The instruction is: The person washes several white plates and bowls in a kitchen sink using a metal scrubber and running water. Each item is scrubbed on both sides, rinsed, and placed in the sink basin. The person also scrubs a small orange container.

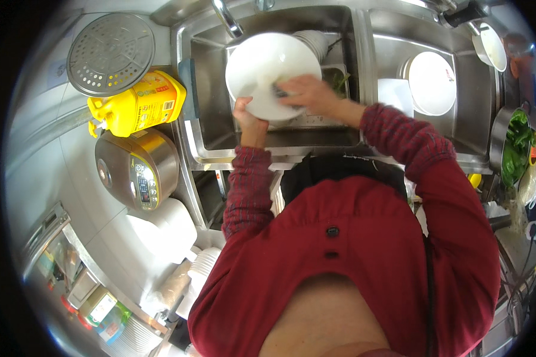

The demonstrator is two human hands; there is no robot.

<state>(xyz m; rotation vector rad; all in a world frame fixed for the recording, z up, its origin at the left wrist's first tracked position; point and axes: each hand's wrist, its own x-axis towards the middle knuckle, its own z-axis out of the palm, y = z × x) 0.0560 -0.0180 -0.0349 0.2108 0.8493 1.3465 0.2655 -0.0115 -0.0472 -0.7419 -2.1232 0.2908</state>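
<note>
A large white plate is held tilted over the left sink basin. My left hand grips its lower left rim, thumb on the upper face. On the plate's inner face, my right hand presses a dark scrubber, partly hidden by the fingers and blurred. Behind the plate, a stack of white bowls stands in the same basin. A metal container with green leaf scraps sits beside them, partly covered by my right hand and the plate.
A chrome faucet reaches over the left basin. White plates lie in the right basin. Left of the sink are a yellow detergent jug, a perforated steamer plate and a rice cooker. A pot of green peppers stands at right.
</note>
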